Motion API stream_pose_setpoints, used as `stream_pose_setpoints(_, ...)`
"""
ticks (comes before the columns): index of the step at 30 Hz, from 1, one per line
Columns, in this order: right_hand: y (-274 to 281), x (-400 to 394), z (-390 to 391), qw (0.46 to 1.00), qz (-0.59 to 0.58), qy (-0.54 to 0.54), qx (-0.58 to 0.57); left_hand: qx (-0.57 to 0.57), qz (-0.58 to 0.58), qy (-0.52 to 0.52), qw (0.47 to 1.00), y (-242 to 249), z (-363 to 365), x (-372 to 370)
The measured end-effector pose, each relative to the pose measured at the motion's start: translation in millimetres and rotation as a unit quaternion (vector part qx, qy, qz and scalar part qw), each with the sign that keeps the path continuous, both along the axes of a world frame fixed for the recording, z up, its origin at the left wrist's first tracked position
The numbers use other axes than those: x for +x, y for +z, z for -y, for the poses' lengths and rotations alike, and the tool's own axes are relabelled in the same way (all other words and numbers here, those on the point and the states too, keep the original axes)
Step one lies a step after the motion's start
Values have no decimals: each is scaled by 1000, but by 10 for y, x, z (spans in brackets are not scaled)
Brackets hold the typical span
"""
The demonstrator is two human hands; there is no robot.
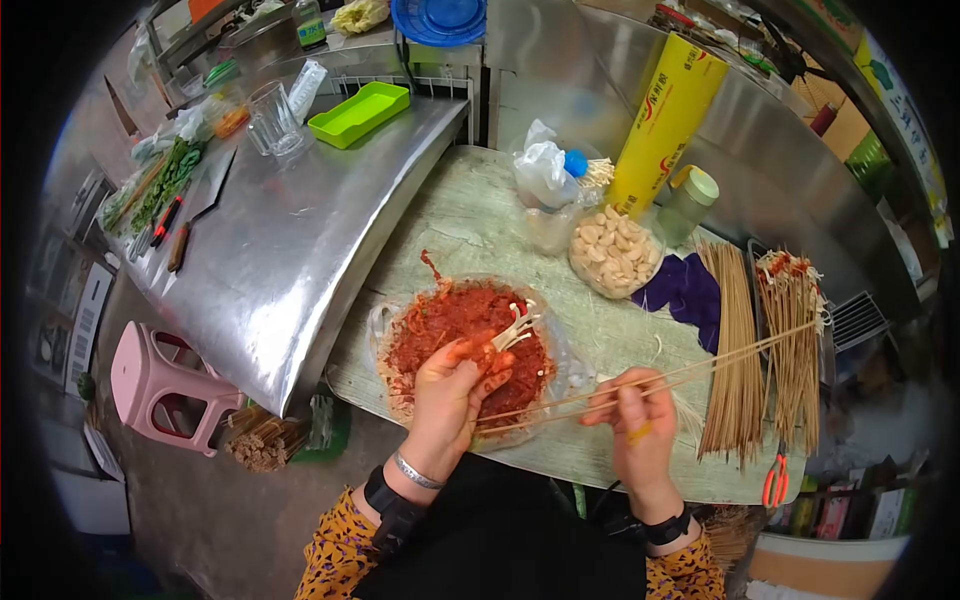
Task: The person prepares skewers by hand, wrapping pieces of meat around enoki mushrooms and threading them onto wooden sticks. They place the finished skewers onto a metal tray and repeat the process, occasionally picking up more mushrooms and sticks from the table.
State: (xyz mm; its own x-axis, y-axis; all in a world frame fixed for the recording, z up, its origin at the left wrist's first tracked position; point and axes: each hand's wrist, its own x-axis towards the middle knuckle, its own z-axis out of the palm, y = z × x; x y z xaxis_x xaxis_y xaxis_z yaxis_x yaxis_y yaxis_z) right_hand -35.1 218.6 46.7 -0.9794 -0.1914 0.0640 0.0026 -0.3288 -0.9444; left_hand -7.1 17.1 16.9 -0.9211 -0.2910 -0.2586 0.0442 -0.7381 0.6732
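My left hand (447,392), its fingertips smeared red, is closed on a small bunch of enoki mushrooms (515,332) above a plastic-lined container of chunky red sauce (440,325). In my right hand (643,425), thumb and fingers pinch thin wooden skewers (745,352). Their left ends reach past the fingers to the near edge of the sauce, below my left hand. Whether the skewers touch the mushrooms cannot be seen. Close to my right hand lies a bundle of bare skewers (730,380), beside skewers tipped with enoki and red sauce (790,275).
Peeled garlic (613,250), a yellow cling-film roll (665,120), a lidded jar (688,205) and a purple cloth (690,290) stand behind. Orange-handled scissors (776,480) lie at right. A steel counter (300,230) holds a knife (205,205) and green tray (360,115). A pink stool (165,385) stands left.
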Motion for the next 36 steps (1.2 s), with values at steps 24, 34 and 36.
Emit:
stream_pose_setpoints(24, 134, -417, -218, 987, 90, 136, -4, -206, -43, -93, 973, -61, -27, 7)
stream_pose_setpoints(34, 239, -419, -199, 986, 56, 129, 92, -143, -17, -113, 983, -90, 27, -18)
stream_pose_setpoints(36, 231, -402, -203, 986, 51, 131, 91, -131, -14, -111, 985, -103, 38, -28)
